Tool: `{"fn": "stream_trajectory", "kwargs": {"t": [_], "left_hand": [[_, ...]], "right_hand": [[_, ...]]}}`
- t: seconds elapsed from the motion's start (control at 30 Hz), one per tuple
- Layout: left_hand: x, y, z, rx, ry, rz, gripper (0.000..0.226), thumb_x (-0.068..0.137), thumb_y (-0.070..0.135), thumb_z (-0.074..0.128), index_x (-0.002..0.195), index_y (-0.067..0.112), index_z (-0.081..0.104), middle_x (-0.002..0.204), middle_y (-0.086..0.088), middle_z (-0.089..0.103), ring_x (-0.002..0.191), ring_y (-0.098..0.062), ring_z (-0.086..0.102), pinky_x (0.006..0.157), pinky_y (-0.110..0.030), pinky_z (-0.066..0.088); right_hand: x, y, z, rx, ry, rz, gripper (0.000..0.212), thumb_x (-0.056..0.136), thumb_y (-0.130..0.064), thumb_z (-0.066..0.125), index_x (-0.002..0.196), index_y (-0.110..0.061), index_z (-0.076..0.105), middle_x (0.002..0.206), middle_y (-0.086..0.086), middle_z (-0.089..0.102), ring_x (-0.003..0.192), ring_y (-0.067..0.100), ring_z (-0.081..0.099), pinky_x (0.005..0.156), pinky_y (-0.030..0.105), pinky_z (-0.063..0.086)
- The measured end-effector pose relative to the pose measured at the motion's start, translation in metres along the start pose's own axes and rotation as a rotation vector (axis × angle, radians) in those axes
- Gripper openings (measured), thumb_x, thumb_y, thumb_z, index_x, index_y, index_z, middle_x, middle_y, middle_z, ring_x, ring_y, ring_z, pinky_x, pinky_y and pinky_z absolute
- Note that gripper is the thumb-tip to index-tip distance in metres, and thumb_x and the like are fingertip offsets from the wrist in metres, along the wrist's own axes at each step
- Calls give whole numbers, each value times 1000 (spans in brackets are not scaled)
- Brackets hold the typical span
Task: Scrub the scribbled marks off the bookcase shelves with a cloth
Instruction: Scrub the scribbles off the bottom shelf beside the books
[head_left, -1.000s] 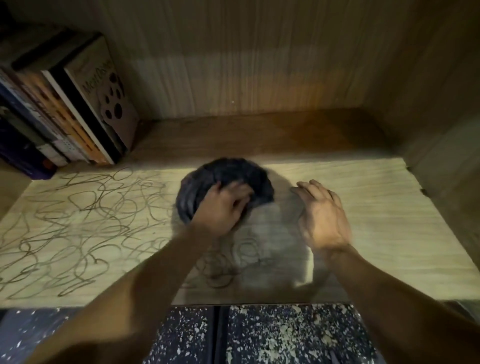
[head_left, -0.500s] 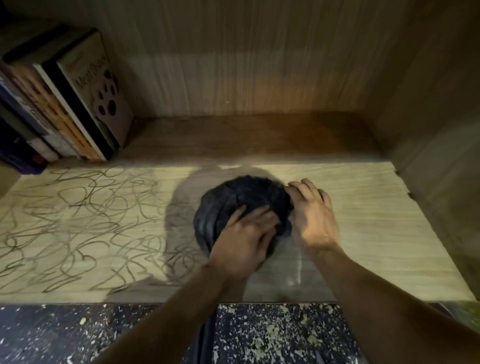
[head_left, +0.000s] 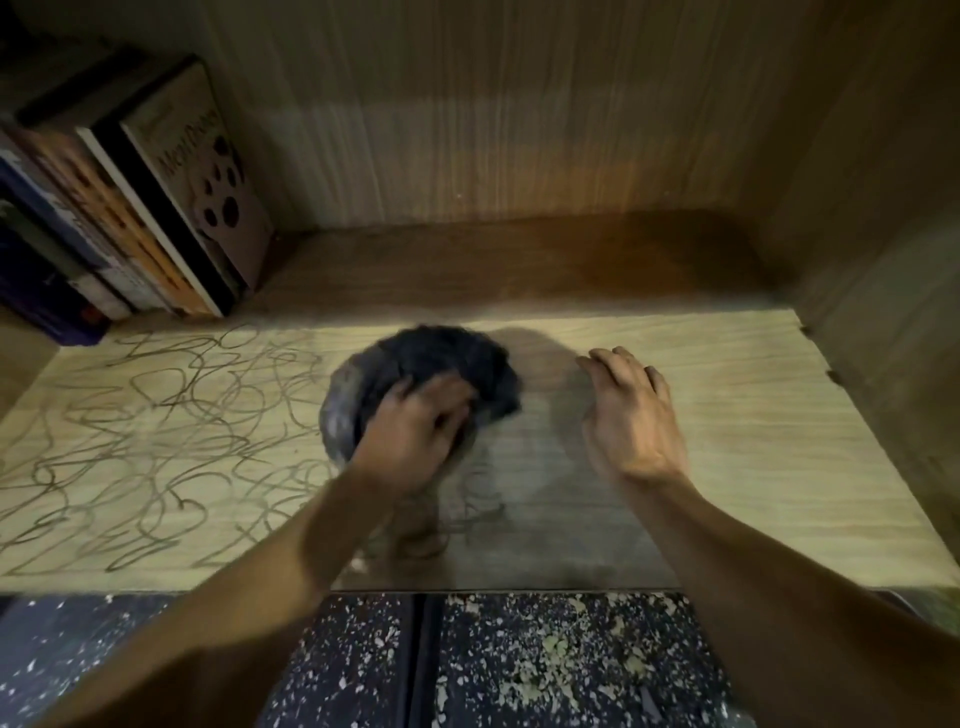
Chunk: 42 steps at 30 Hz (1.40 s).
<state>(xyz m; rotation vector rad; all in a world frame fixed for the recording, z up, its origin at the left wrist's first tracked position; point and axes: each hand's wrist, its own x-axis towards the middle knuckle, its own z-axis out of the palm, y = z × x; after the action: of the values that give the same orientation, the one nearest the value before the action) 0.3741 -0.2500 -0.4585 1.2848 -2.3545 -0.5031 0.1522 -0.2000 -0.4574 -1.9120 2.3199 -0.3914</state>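
A person leans over a wooden shelf (head_left: 779, 467) inside a bookcase. The left hand (head_left: 415, 441) sits on a dark cloth (head_left: 441, 364) near the middle of the shelf. The cloth is bunched into a round lump and lies flat on the wood. The fingers (head_left: 447, 400) of the left hand are bent down into the cloth and press on it. The hand and cloth look blurry, so I cannot tell if the thumb is tucked under the cloth.

The right hand (head_left: 631, 415) rests on the shelf just beside the cloth, on its right side, and does not touch it. Its fingers are a little bent and spread, with the tips down on the wood. It holds nothing.

The scribbled marks (head_left: 156, 441) are thin looping lines. They cover the left half of the shelf, from the cloth out to the left edge. A few more loops show under the left wrist, near the front edge. The wood around the cloth and between the hands looks darker and smudgy. The right part of the shelf is pale wood with only its own grain.

A row of books (head_left: 156, 197) leans in the back left corner of the shelf. Below the front edge is a dark speckled floor (head_left: 545, 660).
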Motion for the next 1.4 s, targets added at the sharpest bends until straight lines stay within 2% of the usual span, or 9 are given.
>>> {"fn": "stream_trajectory", "kwargs": {"t": [0.23,0.37,0.53,0.67,0.83,1.0,1.13,1.3,1.4], "left_hand": [[-89,31,8,-4,-219,336,24,93,25,46,107,27,66,121,12,65,130,-4,45,110,-30,26],[-31,5,5,101,138,59,30,86,27,46,99,16,70,108,-4,70,110,-23,61,99,-47,42],[-86,47,23,19,-180,324,28,92,25,46,109,23,68,123,11,64,129,-5,47,111,-31,24],[-49,3,0,107,168,-19,34,88,28,43,105,16,70,113,-3,69,114,-22,61,101,-35,36],[-90,57,32,58,-73,346,25,89,24,49,109,25,63,118,9,66,127,-6,47,107,-33,30],[-76,13,9,128,170,-40,32,86,26,45,104,16,69,111,-3,70,117,-17,58,97,-49,45],[-97,72,40,56,-61,302,25,89,25,49,106,25,67,118,11,65,127,-6,48,107,-41,36],[-106,-1,4,141,103,27,34,89,26,44,114,18,66,123,2,65,129,-7,45,101,-55,42],[-107,57,34,82,-4,196,26,88,25,50,108,25,66,121,11,64,130,-7,46,105,-48,39]], "right_hand": [[1,2,-3,-8,-38,-7,62,87,-13,48,146,-17,32,153,-1,27,145,18,14,119,39,8],[1,2,-2,-26,-19,-45,58,88,-15,53,143,-15,38,149,3,34,143,22,20,118,41,14],[-1,1,-3,-34,-26,-33,60,85,-15,52,143,-16,38,149,3,35,143,22,21,117,40,16],[1,1,-1,-38,-23,-44,60,86,-16,52,144,-15,36,148,3,35,142,23,21,118,42,15],[-2,1,-3,-30,-21,-38,59,85,-14,53,143,-15,39,147,4,36,141,23,23,116,42,18],[3,3,4,-24,2,-42,56,86,-11,52,141,-12,41,145,4,38,140,23,25,115,42,19],[-1,5,1,-12,7,-55,58,82,-10,55,139,-10,44,143,7,41,139,26,28,114,43,21],[4,2,6,-23,37,-34,53,85,-7,46,138,-14,45,141,3,40,136,24,30,115,41,20],[3,4,4,-19,34,-38,54,84,-8,47,138,-13,45,141,4,39,136,24,28,115,41,19]]}}
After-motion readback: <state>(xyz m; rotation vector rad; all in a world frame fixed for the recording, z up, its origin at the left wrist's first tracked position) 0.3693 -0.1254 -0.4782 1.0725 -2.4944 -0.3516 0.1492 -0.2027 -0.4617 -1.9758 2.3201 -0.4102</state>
